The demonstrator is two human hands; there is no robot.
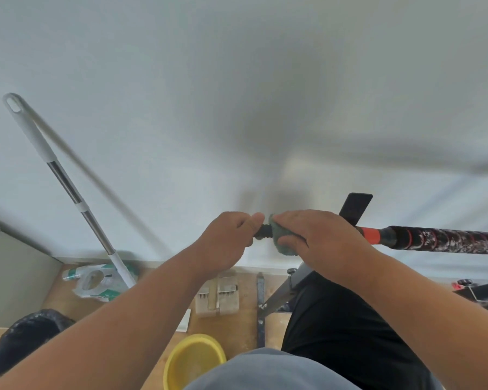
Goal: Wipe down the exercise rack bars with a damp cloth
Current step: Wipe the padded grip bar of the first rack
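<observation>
A horizontal rack bar [434, 239] runs from the centre to the right edge, wrapped in dark patterned grip tape with a red band near its middle. Its black left end [262, 231] shows between my hands. My left hand [228, 240] is closed around that bar end. My right hand [319, 237] presses a grey-green cloth [279, 240] around the bar just right of the end. The cloth is mostly hidden under my fingers. A black pad [355, 206] stands up behind the bar.
A mop handle [65, 184] leans on the white wall at left. On the wooden floor below lie a yellow basin [192, 358], a black-lined bin [28, 339], a plastic bag [96, 282], a brush [217, 299] and the rack's grey leg [279, 296].
</observation>
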